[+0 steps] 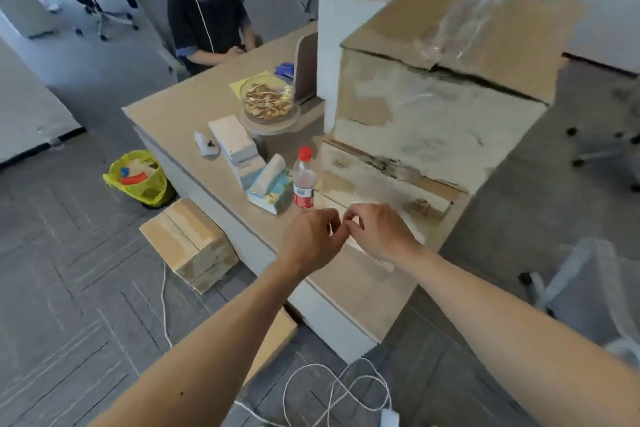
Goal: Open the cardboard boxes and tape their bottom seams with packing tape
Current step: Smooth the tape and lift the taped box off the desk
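A large worn cardboard box (433, 121) lies on the table (180, 114) on top of a stack of flattened boxes (381, 180). Crumpled clear plastic or tape (460, 21) sits on its upper face, and a dark seam gap runs across it. My left hand (311, 239) and my right hand (377, 232) meet in front of the stack, just above the lowest flat box. On each hand the thumb and forefinger are pinched, and the two pinches nearly touch. The blur hides whether anything thin is between them.
A red-capped bottle (304, 180), a tissue pack (270, 187), white cartons (235, 146) and a snack bowl (268, 100) stand left of the stack. A taped box (188, 243) and a yellow bin (138, 177) sit on the floor. A seated person (207, 17) is at the far end. White cable (332, 392) loops near my feet.
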`<act>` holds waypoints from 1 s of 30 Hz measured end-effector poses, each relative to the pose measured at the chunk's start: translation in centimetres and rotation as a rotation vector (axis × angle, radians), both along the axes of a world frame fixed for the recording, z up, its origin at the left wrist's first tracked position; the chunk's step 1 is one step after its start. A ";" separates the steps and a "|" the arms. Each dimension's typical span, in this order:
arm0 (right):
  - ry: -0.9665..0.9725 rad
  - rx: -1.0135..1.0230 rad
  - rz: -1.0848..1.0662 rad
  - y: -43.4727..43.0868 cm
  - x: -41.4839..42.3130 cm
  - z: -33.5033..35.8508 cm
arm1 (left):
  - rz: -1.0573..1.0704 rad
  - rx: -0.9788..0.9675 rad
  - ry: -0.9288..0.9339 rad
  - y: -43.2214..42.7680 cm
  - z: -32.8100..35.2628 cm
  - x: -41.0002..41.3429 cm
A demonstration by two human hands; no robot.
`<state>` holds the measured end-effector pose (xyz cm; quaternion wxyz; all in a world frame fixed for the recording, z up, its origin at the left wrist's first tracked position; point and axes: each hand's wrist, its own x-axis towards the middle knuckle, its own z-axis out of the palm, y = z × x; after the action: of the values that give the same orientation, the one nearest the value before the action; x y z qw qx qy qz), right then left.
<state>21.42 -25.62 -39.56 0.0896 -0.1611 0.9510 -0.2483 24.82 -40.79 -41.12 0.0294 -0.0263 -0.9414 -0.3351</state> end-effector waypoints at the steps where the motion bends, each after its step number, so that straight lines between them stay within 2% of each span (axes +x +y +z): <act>1: -0.001 0.003 -0.018 2.0 0.4 0.2 | -0.040 -0.017 -0.004 1.9 0.4 0.0; 9: 0.013 -0.079 -0.197 19.4 3.2 1.7 | -0.294 -0.048 0.014 16.9 2.5 -0.4; 16: 0.113 -0.090 -0.293 34.2 1.3 2.3 | -0.430 -0.053 0.028 32.1 3.7 -2.7; 23: 0.079 -0.071 -0.327 45.4 -2.2 4.3 | -0.299 -0.062 0.009 41.2 6.4 -9.4; 30: 0.099 -0.081 -0.325 48.3 -8.5 5.9 | -0.173 -0.055 -0.009 43.4 6.9 -16.3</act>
<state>12.87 22.67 -33.68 -0.0051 -0.0206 0.9569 -0.2896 8.52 2.56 -34.20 -0.0045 -0.1069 -0.9446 -0.3104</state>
